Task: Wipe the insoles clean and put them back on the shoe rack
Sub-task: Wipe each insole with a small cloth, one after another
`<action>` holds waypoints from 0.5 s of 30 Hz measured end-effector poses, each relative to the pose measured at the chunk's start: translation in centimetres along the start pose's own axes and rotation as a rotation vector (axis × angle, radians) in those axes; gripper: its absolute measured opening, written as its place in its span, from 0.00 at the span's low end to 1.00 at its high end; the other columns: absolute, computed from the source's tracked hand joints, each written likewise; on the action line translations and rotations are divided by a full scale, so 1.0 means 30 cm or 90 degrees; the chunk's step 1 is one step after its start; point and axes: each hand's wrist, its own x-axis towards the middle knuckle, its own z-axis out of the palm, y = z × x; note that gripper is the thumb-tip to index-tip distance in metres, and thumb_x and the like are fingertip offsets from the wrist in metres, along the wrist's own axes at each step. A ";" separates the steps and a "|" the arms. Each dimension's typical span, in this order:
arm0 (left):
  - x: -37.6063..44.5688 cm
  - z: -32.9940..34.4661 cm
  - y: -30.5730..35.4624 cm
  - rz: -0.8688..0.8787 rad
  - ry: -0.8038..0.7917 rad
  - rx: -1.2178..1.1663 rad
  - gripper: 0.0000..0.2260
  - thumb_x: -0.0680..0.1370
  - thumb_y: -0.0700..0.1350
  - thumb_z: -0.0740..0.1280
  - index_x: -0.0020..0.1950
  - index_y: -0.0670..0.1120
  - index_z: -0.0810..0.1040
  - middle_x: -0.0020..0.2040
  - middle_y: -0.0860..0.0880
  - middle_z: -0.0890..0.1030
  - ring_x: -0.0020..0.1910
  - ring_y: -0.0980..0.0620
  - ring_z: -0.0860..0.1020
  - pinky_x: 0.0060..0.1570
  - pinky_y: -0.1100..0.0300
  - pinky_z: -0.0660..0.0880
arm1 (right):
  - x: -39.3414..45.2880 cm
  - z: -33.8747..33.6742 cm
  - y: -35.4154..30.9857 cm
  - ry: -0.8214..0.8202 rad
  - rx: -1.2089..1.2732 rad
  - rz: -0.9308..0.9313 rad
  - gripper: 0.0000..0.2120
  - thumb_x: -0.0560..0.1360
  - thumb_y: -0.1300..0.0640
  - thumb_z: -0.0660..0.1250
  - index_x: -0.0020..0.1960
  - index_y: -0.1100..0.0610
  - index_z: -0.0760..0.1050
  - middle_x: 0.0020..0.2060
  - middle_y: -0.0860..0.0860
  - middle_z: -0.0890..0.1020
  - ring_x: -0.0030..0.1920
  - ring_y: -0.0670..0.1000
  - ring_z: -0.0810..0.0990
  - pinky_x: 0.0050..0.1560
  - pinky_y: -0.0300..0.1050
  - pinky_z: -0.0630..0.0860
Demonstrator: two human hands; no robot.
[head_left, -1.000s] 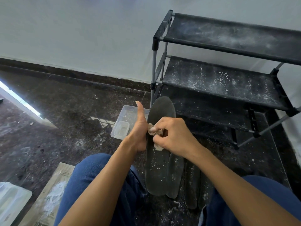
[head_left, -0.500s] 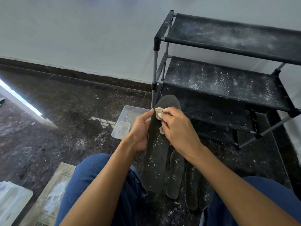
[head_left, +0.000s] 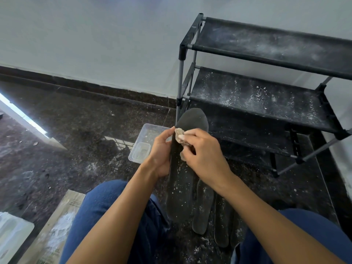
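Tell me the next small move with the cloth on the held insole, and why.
Probably draw the cloth down toward the heel. The right hand presses it near the toe of the held insole, which the left hand grips at the edge, and white specks cover the lower half.

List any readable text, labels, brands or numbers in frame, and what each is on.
No text can be read.
Paper bag at lower left: dark print near its top edge and at its bottom edge, too small and blurred to read.
Held insole, shoe rack, clear plastic container: no markings visible.
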 end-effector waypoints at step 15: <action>0.019 -0.018 -0.011 0.009 0.037 0.000 0.28 0.79 0.58 0.55 0.40 0.39 0.85 0.43 0.41 0.82 0.42 0.48 0.80 0.51 0.56 0.72 | -0.029 0.022 -0.030 -0.076 -0.005 0.011 0.14 0.72 0.64 0.65 0.57 0.60 0.80 0.52 0.51 0.79 0.52 0.48 0.76 0.53 0.38 0.72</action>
